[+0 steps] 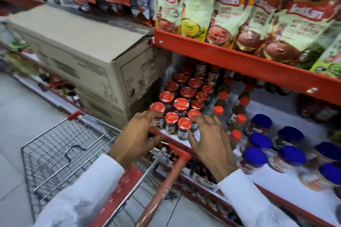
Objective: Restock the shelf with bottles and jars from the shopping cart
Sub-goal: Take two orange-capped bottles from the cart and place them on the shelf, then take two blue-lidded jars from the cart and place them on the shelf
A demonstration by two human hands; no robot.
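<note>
Several small jars with red lids (181,104) stand packed together at the left end of the white shelf (287,188). My left hand (137,138) hovers at the front left of this group, fingers spread, fingertips near the front-left jar (157,108). On the group's right, my right hand (210,142) has its fingers apart and touches the front jars (184,124). Neither hand holds anything. The wire shopping cart (60,155) sits below my arms, and its basket shows no bottles or jars.
Blue-lidded jars (256,158) and orange-capped bottles (239,121) fill the shelf to the right. A red shelf edge (239,61) above carries sauce pouches (221,13). Stacked cardboard boxes (83,57) stand left of the jars. The cart's red handle (166,180) runs between my forearms.
</note>
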